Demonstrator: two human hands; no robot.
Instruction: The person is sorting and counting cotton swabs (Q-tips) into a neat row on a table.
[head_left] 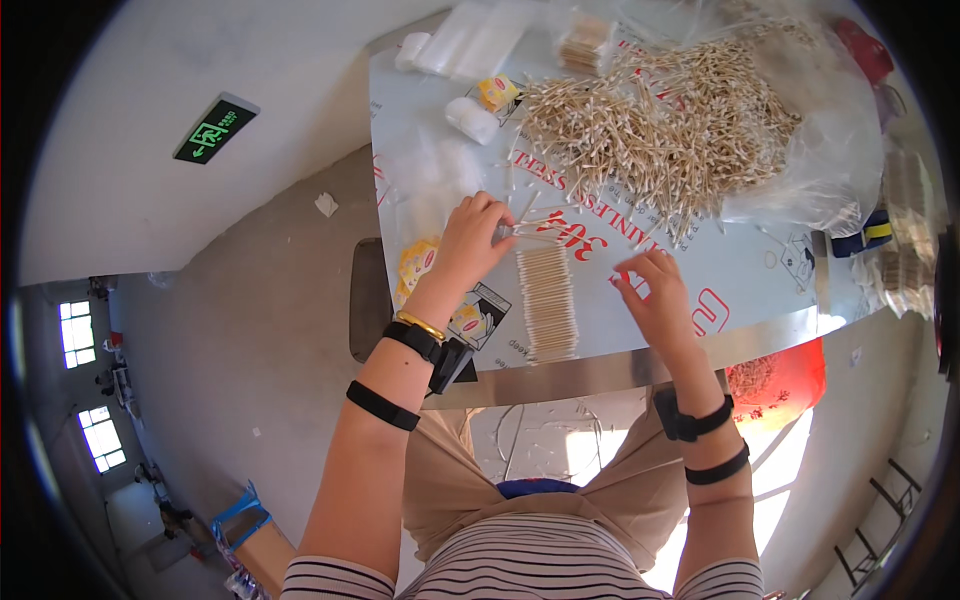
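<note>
A neat row of cotton swabs (548, 305) lies side by side near the front edge of the table. Just beyond its far left end, my left hand (474, 240) has its fingers bent together around the ends of a few loose swabs (538, 226), which point to the right. A small greyish thing (502, 233) shows at those fingertips; its kind is unclear. My right hand (655, 295) hovers to the right of the row, thumb and forefinger apart, nothing visible between them. A big heap of loose cotton swabs (670, 125) spreads across the far side.
Clear plastic bags (475, 40) and a stack of packed swabs (588, 42) lie at the back. Yellow printed packs (416, 262) and a white wad (471, 120) sit on the left. A large clear bag (825, 180) borders the heap. Below the metal table edge (620, 370) hangs a red bag (785, 385).
</note>
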